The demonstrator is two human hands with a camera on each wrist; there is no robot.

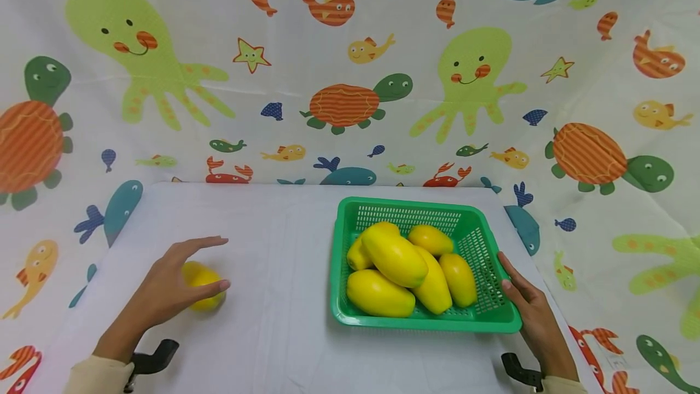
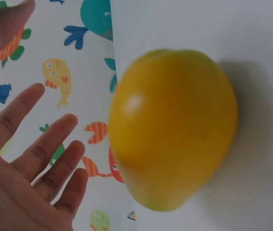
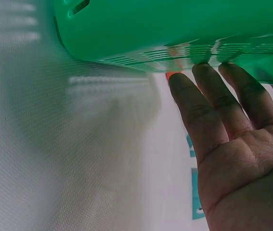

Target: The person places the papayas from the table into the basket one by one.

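In the head view a yellow mango lies on the white table at the left. My left hand hovers over it, thumb and fingers spread apart around the fruit. The left wrist view shows the mango beside the spread fingers, with a gap between. On the right a green plastic basket holds several yellow mangoes. My right hand rests against its right side, thumb and index fingertip at the rim. In the right wrist view, extended fingers touch the basket's slotted wall.
The white table runs back to a hanging cloth printed with sea animals. The same print shows past the table's left and right edges. A black strap piece sits at each wrist.
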